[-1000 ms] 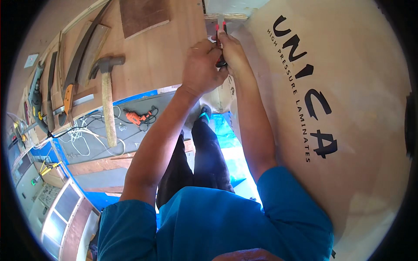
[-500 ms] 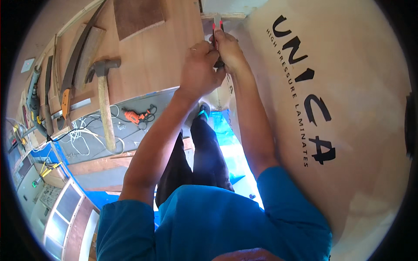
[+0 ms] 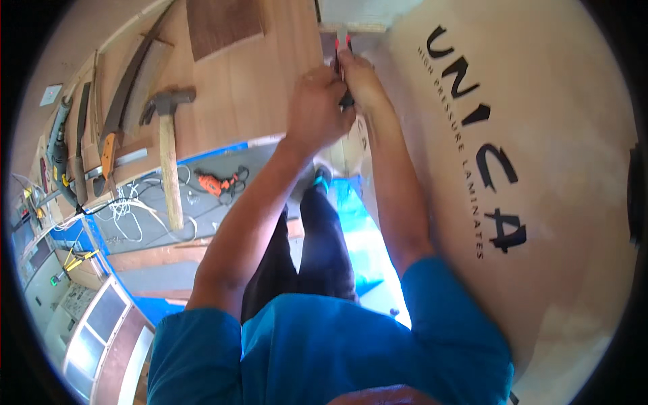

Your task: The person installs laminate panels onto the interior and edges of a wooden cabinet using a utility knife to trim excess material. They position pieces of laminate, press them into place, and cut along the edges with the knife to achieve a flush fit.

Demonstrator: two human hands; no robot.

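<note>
My right hand point(image 3: 361, 81) is closed round a red-and-black utility knife point(image 3: 342, 48), its pale metal blade pointing to the far edge. My left hand point(image 3: 315, 104) presses close beside it, fingers curled at the lower part of the knife. A dark end of the handle shows between the two hands; the left fingertips are partly hidden. Both hands are above the gap between a wooden worktop point(image 3: 270, 88) on the left and a large tan printed laminate sheet point(image 3: 560, 135) on the right.
On the worktop lie a claw hammer point(image 3: 170, 148), a handsaw point(image 3: 108, 155), a grey-blue power tool point(image 3: 59, 155) and a brown board piece point(image 3: 223, 27). Below are an orange power tool point(image 3: 214, 183), tangled white cables point(image 3: 128, 209) and blue plastic sheeting point(image 3: 347, 202).
The view has shifted slightly, so worktop and tools appear a little further right. Both hands stay together on the knife with almost the same grip.
</note>
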